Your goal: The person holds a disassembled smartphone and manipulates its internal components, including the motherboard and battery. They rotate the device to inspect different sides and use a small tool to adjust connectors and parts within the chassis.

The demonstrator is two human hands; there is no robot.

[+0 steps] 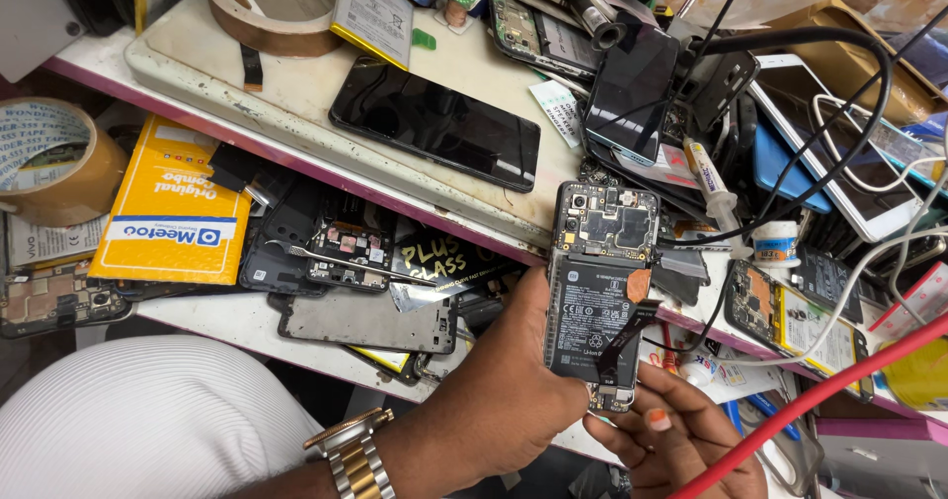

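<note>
My left hand point(504, 390), with a metal watch on its wrist, grips an opened phone point(597, 292) upright by its left side. The back cover is off, so the black battery, the circuit board at the top and a loose dark flex cable across the lower half are exposed. My right hand point(681, 435) is under the phone's lower right corner, fingers curled against its bottom edge near the flex cable.
A black phone point(434, 124) lies screen up on the white shelf point(296, 84). A yellow packet point(173, 208), tape rolls point(59, 158), phone frames point(365, 316), tweezers, a syringe point(711, 188), black cables and a red cable point(820, 400) crowd the bench.
</note>
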